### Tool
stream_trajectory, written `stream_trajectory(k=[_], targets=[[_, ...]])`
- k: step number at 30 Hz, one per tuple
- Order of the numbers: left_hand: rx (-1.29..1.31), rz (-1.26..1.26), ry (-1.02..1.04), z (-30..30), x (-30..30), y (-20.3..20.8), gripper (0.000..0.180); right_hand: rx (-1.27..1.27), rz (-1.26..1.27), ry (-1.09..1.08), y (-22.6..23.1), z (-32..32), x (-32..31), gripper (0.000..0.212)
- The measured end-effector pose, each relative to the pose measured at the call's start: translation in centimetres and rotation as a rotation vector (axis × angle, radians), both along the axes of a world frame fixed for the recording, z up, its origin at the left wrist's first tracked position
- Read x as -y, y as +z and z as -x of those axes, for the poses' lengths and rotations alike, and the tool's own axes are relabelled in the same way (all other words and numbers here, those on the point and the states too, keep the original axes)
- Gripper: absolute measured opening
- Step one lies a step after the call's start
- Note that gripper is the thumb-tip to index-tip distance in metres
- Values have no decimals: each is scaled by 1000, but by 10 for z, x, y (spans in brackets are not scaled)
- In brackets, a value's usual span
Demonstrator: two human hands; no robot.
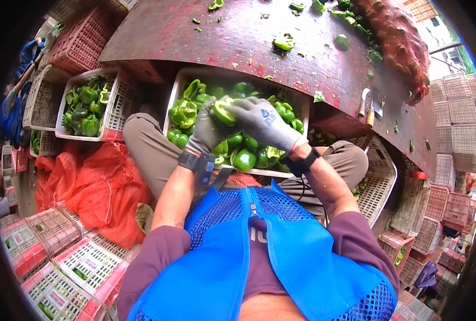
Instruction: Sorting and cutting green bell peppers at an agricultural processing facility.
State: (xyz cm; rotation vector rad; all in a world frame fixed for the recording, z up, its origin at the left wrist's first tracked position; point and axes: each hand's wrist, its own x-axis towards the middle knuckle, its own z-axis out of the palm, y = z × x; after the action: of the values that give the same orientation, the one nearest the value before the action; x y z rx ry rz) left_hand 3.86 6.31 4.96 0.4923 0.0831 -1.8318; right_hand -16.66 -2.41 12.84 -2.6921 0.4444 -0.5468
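Note:
Both my hands wear grey gloves and meet over a white plastic crate [170, 109] full of green peppers. A cut green pepper [224, 111], its pale inside showing, is held between them. My left hand [208, 128] grips it from the left with curled fingers. My right hand [262, 119] closes on it from the right, fingers bent over its upper edge. Below them in the crate lie whole and cut peppers, among them a glossy whole pepper [244, 159] and a pale, opened pepper [183, 113].
A stained reddish table [222, 43] stands ahead, with pepper scraps, a knife [363, 101] and a full red mesh sack [398, 48] on it. Left are a pepper-filled crate [112, 109] and loose red mesh sacking [96, 187]. Stacked crates [457, 107] line the right.

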Motion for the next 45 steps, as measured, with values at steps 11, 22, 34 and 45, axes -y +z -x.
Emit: stream_trajectory(k=[11,22,34,45], targets=[[227,160,31,18,16,-9,31,-19,-108,-189,-22,0,-20,33],[704,-77,246,47,26,-34,28,-23,-376,-455,-55,2,-52,21],[2503,124,-479,15,29,-46,94,786,-1882,-454,-60,111,36,20],[2385,153,-255,1,33,-83,81,-467,205,-355,-101,41,4,24]])
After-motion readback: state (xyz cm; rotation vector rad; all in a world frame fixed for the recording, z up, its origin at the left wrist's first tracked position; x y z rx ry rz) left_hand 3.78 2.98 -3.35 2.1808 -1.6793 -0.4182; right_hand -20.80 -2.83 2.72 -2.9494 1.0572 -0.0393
